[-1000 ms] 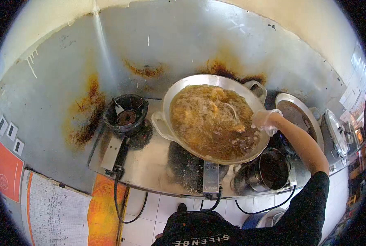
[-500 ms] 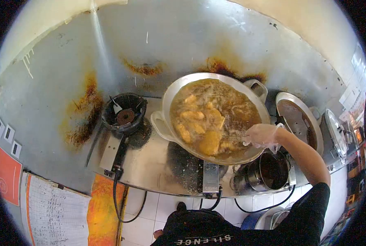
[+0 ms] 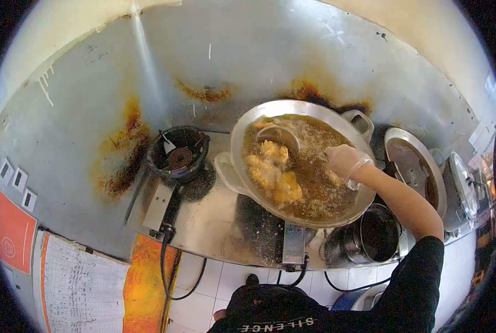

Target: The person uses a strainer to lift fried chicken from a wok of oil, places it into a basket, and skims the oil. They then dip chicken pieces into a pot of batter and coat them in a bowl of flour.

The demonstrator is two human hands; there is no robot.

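My right hand (image 3: pixel 346 162), in a clear plastic glove, is over the right side of a large metal wok (image 3: pixel 238 130) of bubbling oil. Its fingers are closed on a skimmer (image 3: pixel 283 137), whose round metal head stands tilted in the oil at the left; the handle hardly shows. Golden battered pieces of food (image 3: pixel 286 187) float in front of the skimmer, and the wok's left loop handle (image 3: pixel 227 172) juts out over the steel counter. Only a bit of my left hand (image 3: pixel 219 314) shows at the bottom edge, its fingers hidden.
A black gas burner (image 3: pixel 178 152) stands left of the wok. To the right are a second pan of dark oil (image 3: pixel 412 164), a steel pot (image 3: pixel 377 236) and a lidded pot (image 3: pixel 462 186). Black hoses (image 3: pixel 164 272) hang from the counter's front edge.
The skimmer head has come into view at the left of the wok, among the food pieces, which are bunched together. My right hand has moved slightly up and away from the wok's near rim.
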